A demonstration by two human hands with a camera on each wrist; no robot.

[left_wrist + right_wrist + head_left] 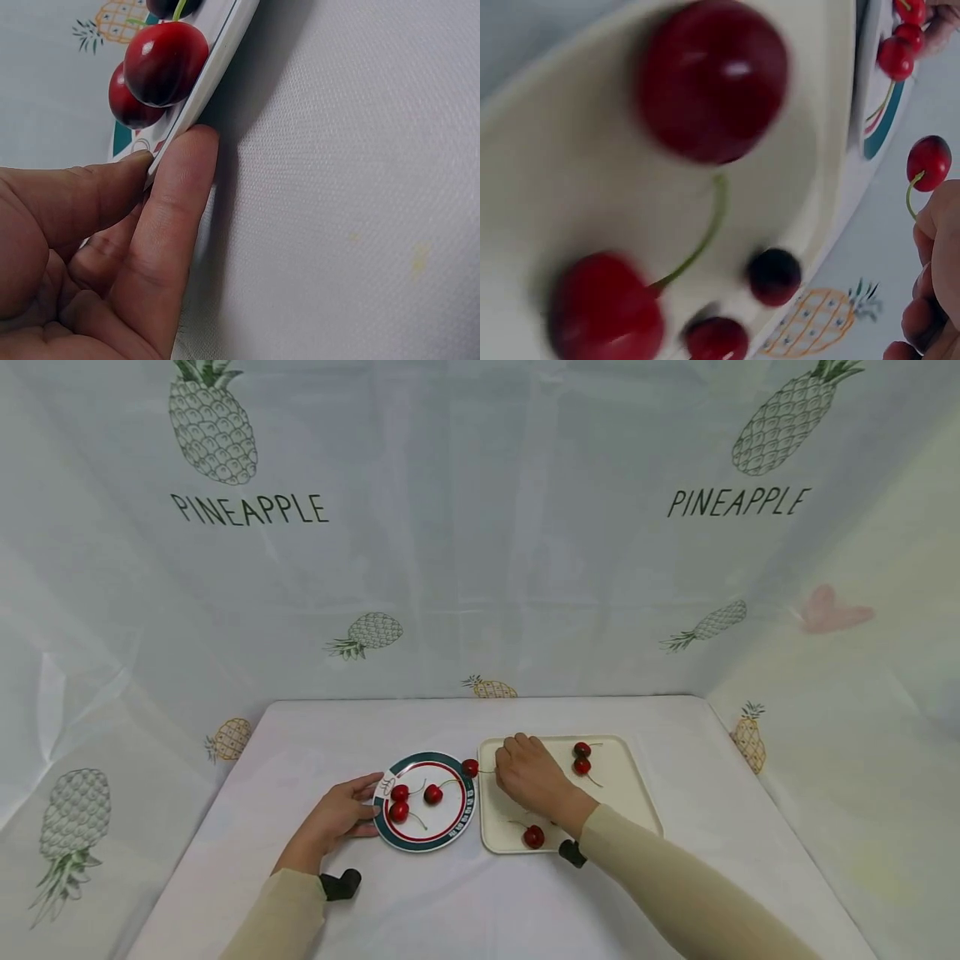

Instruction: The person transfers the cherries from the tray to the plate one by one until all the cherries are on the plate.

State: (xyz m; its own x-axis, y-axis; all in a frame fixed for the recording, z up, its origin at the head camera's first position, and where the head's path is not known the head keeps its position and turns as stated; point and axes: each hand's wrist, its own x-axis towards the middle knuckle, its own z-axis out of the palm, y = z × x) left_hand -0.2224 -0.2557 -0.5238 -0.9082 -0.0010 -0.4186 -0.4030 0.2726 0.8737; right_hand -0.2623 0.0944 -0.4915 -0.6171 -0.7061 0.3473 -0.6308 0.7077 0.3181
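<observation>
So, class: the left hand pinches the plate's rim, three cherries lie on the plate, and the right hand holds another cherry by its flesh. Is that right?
Not quite: the right hand holds that cherry by its stem, as the right wrist view shows. The left hand does pinch the rim of the plate, and three cherries lie on it.

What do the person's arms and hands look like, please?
The left hand and right hand are gloveless. Plain beige fabric sleeves end near the wrists, where a small black, curved attachment shows on the left and a small black, blunt piece on the right.
</observation>
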